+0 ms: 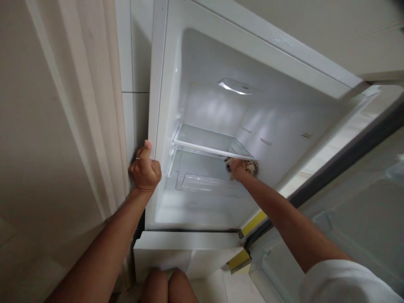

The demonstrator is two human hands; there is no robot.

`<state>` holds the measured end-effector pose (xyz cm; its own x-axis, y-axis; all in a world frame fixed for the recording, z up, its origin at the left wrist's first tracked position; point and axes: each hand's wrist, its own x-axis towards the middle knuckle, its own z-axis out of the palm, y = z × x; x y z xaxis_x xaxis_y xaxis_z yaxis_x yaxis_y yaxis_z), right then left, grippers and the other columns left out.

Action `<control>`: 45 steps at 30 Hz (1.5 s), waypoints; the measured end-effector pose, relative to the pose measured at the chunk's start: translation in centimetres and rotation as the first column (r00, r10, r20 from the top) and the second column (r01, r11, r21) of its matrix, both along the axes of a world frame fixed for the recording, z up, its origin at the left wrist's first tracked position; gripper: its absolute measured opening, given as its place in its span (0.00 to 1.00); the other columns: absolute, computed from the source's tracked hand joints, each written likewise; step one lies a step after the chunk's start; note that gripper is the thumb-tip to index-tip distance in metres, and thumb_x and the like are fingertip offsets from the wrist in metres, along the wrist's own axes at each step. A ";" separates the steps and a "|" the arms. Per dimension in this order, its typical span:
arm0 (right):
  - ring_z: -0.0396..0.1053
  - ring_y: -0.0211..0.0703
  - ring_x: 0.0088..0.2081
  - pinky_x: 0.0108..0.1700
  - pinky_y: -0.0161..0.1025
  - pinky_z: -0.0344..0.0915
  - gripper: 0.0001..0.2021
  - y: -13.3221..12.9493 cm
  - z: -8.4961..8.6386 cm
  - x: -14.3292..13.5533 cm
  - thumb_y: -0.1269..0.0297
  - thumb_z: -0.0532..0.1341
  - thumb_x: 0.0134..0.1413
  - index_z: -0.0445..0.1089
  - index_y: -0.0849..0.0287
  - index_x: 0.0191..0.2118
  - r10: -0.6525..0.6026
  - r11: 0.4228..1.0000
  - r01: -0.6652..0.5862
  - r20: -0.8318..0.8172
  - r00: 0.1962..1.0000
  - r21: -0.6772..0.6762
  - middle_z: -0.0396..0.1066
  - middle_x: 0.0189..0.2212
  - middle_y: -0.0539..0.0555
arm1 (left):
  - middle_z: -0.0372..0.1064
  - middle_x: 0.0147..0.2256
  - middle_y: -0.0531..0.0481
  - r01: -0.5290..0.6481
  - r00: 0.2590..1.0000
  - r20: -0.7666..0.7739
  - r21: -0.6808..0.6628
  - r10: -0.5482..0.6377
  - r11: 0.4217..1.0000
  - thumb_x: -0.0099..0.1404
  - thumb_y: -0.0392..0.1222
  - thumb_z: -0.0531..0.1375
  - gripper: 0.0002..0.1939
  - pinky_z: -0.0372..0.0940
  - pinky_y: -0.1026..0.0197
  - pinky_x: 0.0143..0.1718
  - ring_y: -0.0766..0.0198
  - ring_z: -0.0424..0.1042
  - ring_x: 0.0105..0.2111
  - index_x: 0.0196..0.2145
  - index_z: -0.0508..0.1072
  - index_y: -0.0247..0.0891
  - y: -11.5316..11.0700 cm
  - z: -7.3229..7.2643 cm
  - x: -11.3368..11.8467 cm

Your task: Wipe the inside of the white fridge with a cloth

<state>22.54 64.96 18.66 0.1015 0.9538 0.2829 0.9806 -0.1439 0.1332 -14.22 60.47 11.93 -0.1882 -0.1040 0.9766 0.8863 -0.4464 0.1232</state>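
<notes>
Cloth (253,167) shows only partly around the right hand (236,166) holding it.

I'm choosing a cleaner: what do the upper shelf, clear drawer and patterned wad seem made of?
Upper shelf: probably smooth glass, flat and translucent behind a white edge.
Clear drawer: likely glossy moulded plastic, see-through with rounded edges.
Patterned wad: seemingly matte cloth, crumpled at the right hand.
</notes>
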 end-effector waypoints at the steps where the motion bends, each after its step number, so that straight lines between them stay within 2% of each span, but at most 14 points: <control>1: 0.74 0.62 0.61 0.66 0.57 0.65 0.17 -0.9 0.2 -0.2 0.86 0.57 0.59 0.78 0.80 0.50 -0.038 0.999 0.039 0.041 0.998 -0.021 0.78 0.55 0.78 | 0.82 0.54 0.33 0.023 1.000 0.013 -0.024 -0.022 0.999 0.68 0.30 0.52 0.32 0.78 0.52 0.48 0.50 0.84 0.50 0.69 0.65 0.31 0.1 -0.1 0.0; 4: 0.76 0.61 0.59 0.61 0.53 0.69 0.17 -3.4 0.9 -0.9 0.84 0.57 0.61 0.79 0.79 0.51 -0.104 0.989 0.116 0.132 0.986 -0.087 0.78 0.56 0.78 | 0.80 0.56 0.31 0.097 0.994 0.065 -0.105 -0.091 0.990 0.67 0.31 0.53 0.31 0.77 0.50 0.52 0.48 0.83 0.52 0.66 0.68 0.29 0.3 -0.1 -0.1; 7: 0.78 0.64 0.57 0.61 0.55 0.70 0.16 -6.0 1.7 -1.1 0.79 0.58 0.64 0.82 0.73 0.48 -0.127 0.983 0.148 0.173 0.977 -0.111 0.80 0.52 0.76 | 0.81 0.54 0.31 0.079 0.996 0.046 -0.073 -0.075 0.994 0.67 0.31 0.52 0.29 0.78 0.53 0.47 0.49 0.84 0.51 0.65 0.69 0.29 0.3 0.1 0.0; 10: 0.77 0.67 0.59 0.61 0.58 0.70 0.20 -8.8 2.6 -0.9 0.76 0.53 0.69 0.82 0.68 0.52 -0.169 0.981 0.184 0.204 0.964 -0.059 0.79 0.55 0.74 | 0.82 0.54 0.30 0.067 0.997 0.045 -0.069 -0.064 0.995 0.67 0.31 0.51 0.29 0.78 0.54 0.44 0.49 0.84 0.51 0.64 0.70 0.28 0.3 0.1 0.1; 14: 0.77 0.65 0.58 0.57 0.54 0.72 0.24 -12.4 3.8 -0.9 0.73 0.47 0.72 0.81 0.59 0.57 -0.220 0.975 0.217 0.160 0.962 0.039 0.78 0.57 0.69 | 0.79 0.57 0.27 0.202 0.975 0.131 -0.171 -0.181 0.964 0.67 0.33 0.52 0.29 0.78 0.46 0.52 0.45 0.82 0.54 0.64 0.70 0.28 0.5 -0.1 0.1; 17: 0.77 0.64 0.58 0.56 0.52 0.72 0.25 -14.7 4.2 -1.0 0.72 0.48 0.72 0.79 0.53 0.60 -0.218 0.974 0.208 0.119 0.969 0.091 0.77 0.60 0.66 | 0.80 0.56 0.29 0.198 0.971 0.165 -0.166 -0.171 0.966 0.66 0.34 0.53 0.28 0.78 0.48 0.52 0.47 0.83 0.52 0.63 0.72 0.29 0.6 -0.3 0.1; 20: 0.76 0.62 0.58 0.57 0.51 0.71 0.25 -17.1 3.6 -0.6 0.73 0.49 0.70 0.78 0.52 0.61 -0.229 0.963 0.217 0.060 0.972 0.159 0.75 0.63 0.63 | 0.82 0.54 0.32 0.134 0.981 0.159 -0.150 -0.110 0.980 0.66 0.34 0.53 0.27 0.78 0.53 0.48 0.50 0.84 0.50 0.61 0.74 0.31 0.8 -0.4 0.1; 23: 0.75 0.57 0.60 0.60 0.48 0.70 0.27 -19.7 2.2 0.0 0.75 0.53 0.63 0.77 0.52 0.62 -0.180 0.953 0.181 -0.028 0.983 0.242 0.74 0.66 0.59 | 0.81 0.55 0.29 0.116 0.986 0.137 -0.152 -0.096 0.982 0.66 0.33 0.53 0.28 0.78 0.51 0.49 0.49 0.84 0.50 0.63 0.73 0.29 0.9 -0.5 0.1; 26: 0.75 0.57 0.62 0.60 0.46 0.72 0.31 -21.6 0.3 -0.1 0.76 0.56 0.57 0.76 0.51 0.64 -0.122 0.968 0.145 -0.122 0.985 0.206 0.71 0.69 0.57 | 0.81 0.55 0.28 0.106 0.988 0.127 -0.168 -0.085 0.980 0.67 0.32 0.52 0.29 0.78 0.49 0.49 0.48 0.84 0.49 0.64 0.72 0.29 0.9 -0.5 0.0; 29: 0.77 0.58 0.60 0.57 0.47 0.74 0.32 -22.1 -1.3 -0.8 0.76 0.55 0.55 0.78 0.49 0.63 -0.161 0.983 0.177 -0.214 0.964 0.058 0.73 0.67 0.56 | 0.82 0.53 0.29 0.092 0.990 0.122 -0.164 -0.072 0.982 0.67 0.33 0.52 0.28 0.78 0.51 0.46 0.49 0.85 0.47 0.63 0.72 0.29 0.7 -0.4 0.0; 32: 0.78 0.57 0.59 0.55 0.46 0.75 0.31 -21.1 -2.6 -1.5 0.76 0.54 0.57 0.78 0.47 0.61 -0.174 0.985 0.167 -0.269 0.947 -0.046 0.77 0.63 0.55 | 0.81 0.54 0.28 0.107 0.988 0.125 -0.152 -0.088 0.983 0.68 0.33 0.51 0.27 0.78 0.53 0.46 0.50 0.84 0.50 0.62 0.72 0.28 0.5 -0.3 0.0; 38: 0.78 0.56 0.60 0.57 0.46 0.74 0.24 -17.9 -4.8 -2.5 0.75 0.54 0.59 0.79 0.52 0.55 -0.111 0.992 0.089 -0.307 0.945 -0.084 0.79 0.59 0.59 | 0.80 0.56 0.30 0.119 0.985 0.142 -0.162 -0.096 0.980 0.68 0.34 0.52 0.27 0.78 0.54 0.51 0.51 0.83 0.54 0.62 0.73 0.29 0.5 -0.4 0.0; 45: 0.76 0.60 0.61 0.60 0.50 0.73 0.23 -16.1 -6.5 -2.9 0.74 0.54 0.61 0.78 0.56 0.57 -0.107 0.994 0.092 -0.308 0.945 -0.061 0.76 0.62 0.63 | 0.80 0.57 0.29 0.098 0.987 0.138 -0.139 -0.078 0.986 0.69 0.35 0.51 0.26 0.78 0.53 0.53 0.51 0.83 0.54 0.62 0.73 0.29 0.6 -0.6 -0.1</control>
<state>19.62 48.88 12.19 0.2725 0.9454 0.1790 0.9554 -0.2439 -0.1665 -14.34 61.07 11.32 -0.3184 0.0591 0.9461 0.8160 -0.4909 0.3052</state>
